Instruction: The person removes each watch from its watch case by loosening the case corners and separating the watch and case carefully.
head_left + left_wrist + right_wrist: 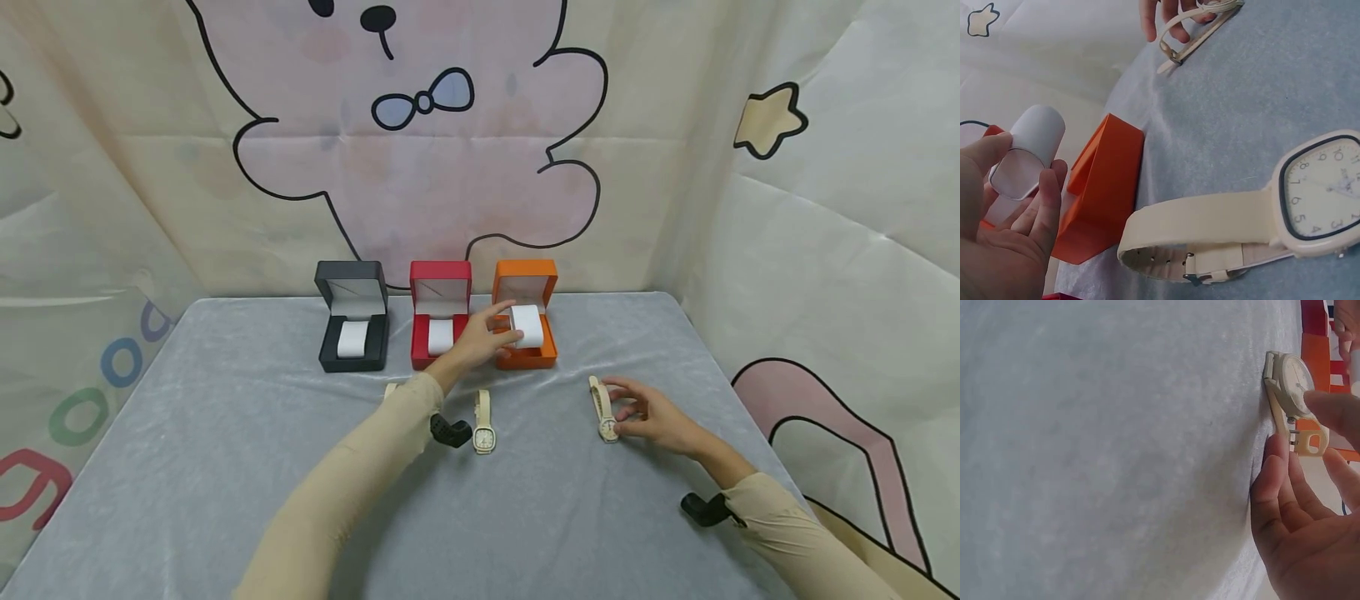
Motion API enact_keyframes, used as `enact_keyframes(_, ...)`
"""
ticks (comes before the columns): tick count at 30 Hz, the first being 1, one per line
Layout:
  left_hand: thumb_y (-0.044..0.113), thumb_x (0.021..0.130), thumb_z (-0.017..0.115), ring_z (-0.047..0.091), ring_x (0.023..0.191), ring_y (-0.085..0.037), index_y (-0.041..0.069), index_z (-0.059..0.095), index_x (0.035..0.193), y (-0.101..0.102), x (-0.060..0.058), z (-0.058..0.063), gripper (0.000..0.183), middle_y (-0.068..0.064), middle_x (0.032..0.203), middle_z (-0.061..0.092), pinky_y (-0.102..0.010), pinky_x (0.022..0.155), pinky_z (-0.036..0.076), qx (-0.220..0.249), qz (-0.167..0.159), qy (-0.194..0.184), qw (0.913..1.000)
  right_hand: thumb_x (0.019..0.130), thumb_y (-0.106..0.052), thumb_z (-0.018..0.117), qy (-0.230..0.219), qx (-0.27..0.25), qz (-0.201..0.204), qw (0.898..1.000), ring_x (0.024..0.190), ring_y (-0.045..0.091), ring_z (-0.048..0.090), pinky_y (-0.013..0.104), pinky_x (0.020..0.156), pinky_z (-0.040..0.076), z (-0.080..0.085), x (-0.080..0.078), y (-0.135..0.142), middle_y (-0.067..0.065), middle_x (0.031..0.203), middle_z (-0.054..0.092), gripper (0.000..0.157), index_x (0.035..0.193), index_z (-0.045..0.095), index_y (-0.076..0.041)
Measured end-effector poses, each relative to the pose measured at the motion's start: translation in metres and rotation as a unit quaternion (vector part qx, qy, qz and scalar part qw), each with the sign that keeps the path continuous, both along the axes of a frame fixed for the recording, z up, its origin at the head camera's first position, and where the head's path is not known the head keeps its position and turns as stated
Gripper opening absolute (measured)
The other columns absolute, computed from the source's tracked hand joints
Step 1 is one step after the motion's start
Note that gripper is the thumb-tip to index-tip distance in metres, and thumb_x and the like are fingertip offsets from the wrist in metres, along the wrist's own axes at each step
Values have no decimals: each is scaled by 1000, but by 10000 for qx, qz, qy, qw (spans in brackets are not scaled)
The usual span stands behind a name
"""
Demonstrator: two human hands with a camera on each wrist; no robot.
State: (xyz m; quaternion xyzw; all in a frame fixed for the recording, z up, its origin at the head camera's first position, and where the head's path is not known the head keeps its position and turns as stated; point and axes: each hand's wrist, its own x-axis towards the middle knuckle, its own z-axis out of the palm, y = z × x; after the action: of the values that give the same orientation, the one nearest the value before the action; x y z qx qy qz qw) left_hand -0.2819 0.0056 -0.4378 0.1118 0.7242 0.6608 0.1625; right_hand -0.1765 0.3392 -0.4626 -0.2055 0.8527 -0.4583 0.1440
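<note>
My left hand (480,335) grips a white watch cushion (527,326) between thumb and fingers, raised above the open orange watch box (528,358). In the left wrist view the cushion (1040,134) is tilted, with its rounded end towards the hand. At the right, my right hand (658,419) has its curled fingers and thumb at a cream wristwatch (606,428) on the table. The right wrist view puts the thumb at the dial and fingertips beside the strap (1312,442). Another cream wristwatch (483,438) lies below my left hand, its strap closed in a loop.
A black watch box (325,354) and a red watch box (417,352) stand open at the back, each holding a white cushion. A further cream watch (391,389) is mostly hidden by the left sleeve. Grey cloth covers the table (187,450); printed curtains hang around it.
</note>
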Motion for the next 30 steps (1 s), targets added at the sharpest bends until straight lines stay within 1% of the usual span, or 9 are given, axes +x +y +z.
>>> enact_keyframes(5,15,96,71,73,88,-23,18,39,157,2,-1,-2,69,-20,147,51,-29,75,61,-65,34,39,10000,89,-4,74,-18,91,-11,10000,89,10,67,24,71,55,3,0,0,33,128,57,70,150,40,3)
enact_keyframes(10,11,95,71,71,81,-18,13,40,156,2,-4,-4,68,-23,146,51,-33,77,62,-81,46,115,9999,91,-5,73,-18,81,-18,10000,87,10,68,23,72,54,5,1,-1,33,127,58,69,150,39,4)
enact_keyframes(12,11,94,72,69,79,-16,12,42,154,3,-4,-5,67,-23,142,54,-33,77,62,-167,75,180,9997,91,-6,73,-14,70,-17,10000,87,11,68,23,72,55,5,1,-1,33,127,58,68,150,40,4)
enact_keyframes(14,12,93,74,67,83,-17,12,44,153,3,-4,-6,67,-23,136,57,-32,76,61,-314,135,284,9990,92,-7,73,-29,75,-15,10000,87,12,68,23,73,55,5,2,-1,33,127,58,68,150,40,4)
enact_keyframes(17,15,91,76,66,96,-21,14,48,151,4,-5,-6,66,-22,127,62,-27,75,57,-528,253,420,9974,92,-7,73,-26,74,-13,10000,87,13,68,24,72,55,5,2,-1,33,127,58,67,149,40,4)
enact_keyframes(19,15,90,76,64,102,-23,13,49,150,5,-6,-8,65,-21,126,63,-25,74,55,-604,292,502,9965,92,-7,73,-29,84,-15,10000,87,13,69,23,72,55,5,3,-1,33,127,59,67,149,40,4)
enact_keyframes(21,15,90,76,64,102,-23,14,50,150,6,-6,-8,65,-20,127,63,-25,73,55,-681,289,547,9958,92,-7,73,-10,94,-9,10000,86,13,69,23,72,55,6,3,-2,33,127,59,67,149,40,5)
enact_keyframes(26,16,90,76,61,90,-22,16,49,150,8,-6,-7,66,-14,139,57,-27,73,53,-1235,201,786,9890,92,-6,72,14,57,46,10000,86,13,69,24,72,55,7,3,-3,34,126,59,67,149,39,7)
enact_keyframes(30,17,91,75,60,100,-24,15,49,150,9,-6,-6,64,-13,144,55,-33,81,54,-1535,91,991,9831,93,-5,71,-39,50,106,9999,86,13,70,24,73,56,7,2,-2,35,128,57,67,149,38,8)
